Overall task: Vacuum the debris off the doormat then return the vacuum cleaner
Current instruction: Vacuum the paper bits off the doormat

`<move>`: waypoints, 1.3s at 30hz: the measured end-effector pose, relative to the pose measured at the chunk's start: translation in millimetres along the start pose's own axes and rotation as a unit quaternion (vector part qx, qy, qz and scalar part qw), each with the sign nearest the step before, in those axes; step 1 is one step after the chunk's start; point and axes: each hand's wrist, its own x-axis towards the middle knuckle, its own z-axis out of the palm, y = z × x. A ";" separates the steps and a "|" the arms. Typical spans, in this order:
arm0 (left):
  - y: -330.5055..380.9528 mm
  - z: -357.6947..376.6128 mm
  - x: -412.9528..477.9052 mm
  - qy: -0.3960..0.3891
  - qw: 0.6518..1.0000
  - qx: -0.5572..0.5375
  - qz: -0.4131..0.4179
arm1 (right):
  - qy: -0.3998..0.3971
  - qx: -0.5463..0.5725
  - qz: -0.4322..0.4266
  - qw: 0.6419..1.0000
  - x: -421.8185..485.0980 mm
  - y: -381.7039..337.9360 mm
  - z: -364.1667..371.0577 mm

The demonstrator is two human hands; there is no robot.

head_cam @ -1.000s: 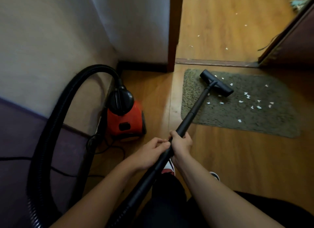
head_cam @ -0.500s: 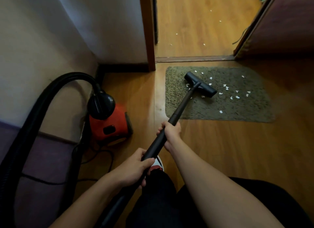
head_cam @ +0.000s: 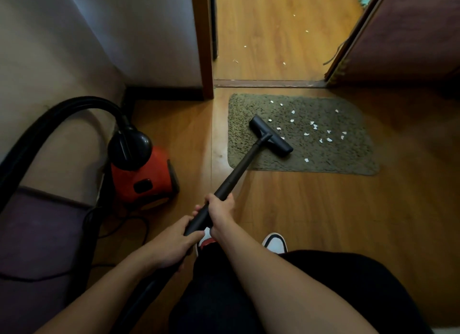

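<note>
A wooden floor (head_cam: pixel 311 221) runs from a hallway corner through an open doorway, with a brown door frame (head_cam: pixel 205 47) standing at the end of a pale wall (head_cam: pixel 74 35). Just in front of the threshold lies an olive-green doormat (head_cam: pixel 336 159), flat on the boards. White paper scraps (head_cam: pixel 315 125) are scattered mostly over its middle and right part, and a few more lie on the floor beyond the doorway.

The person holds the black vacuum wand (head_cam: pixel 239 169) with both hands. The right hand (head_cam: pixel 220 209) is wrapped round the tube higher up, fingers curled tight about it. The left hand (head_cam: pixel 171 244) grips the tube just below, thumb and fingers closed on it, and the two hands nearly touch.

The wand slants up and right to the black floor nozzle (head_cam: pixel 270 135), which rests on the left half of the doormat, set diagonally, its right end beside the nearest scraps.

The red canister vacuum cleaner (head_cam: pixel 144 177) sits on the floor by the wall, left of the mat. Its thick black hose (head_cam: pixel 62 114) arches up and leftward from its top. A black power cord (head_cam: pixel 129 224) loops on the floor beside it. A white shoe (head_cam: pixel 275 242) shows below the hands.
</note>
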 end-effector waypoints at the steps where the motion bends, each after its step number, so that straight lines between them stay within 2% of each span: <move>1: -4.9 -3.0 -4.7 0.003 1.000 0.003 -0.002 | -0.009 -0.006 0.002 1.000 -4.0 5.7 2.1; 13: -25.4 -8.5 -31.2 0.017 1.000 0.018 0.000 | -0.084 -0.050 0.011 0.995 -29.1 23.7 0.3; 22: 25.3 18.8 18.4 0.021 0.999 0.028 0.038 | -0.039 -0.035 -0.021 0.998 8.5 -31.8 -37.0; 33: 86.5 33.0 61.8 -0.021 0.999 -0.046 -0.004 | -0.033 -0.084 -0.023 0.996 50.2 -95.4 -66.2; 39: 108.6 38.9 75.1 -0.016 0.999 -0.027 0.011 | -0.030 -0.085 -0.034 0.995 65.5 -114.4 -72.9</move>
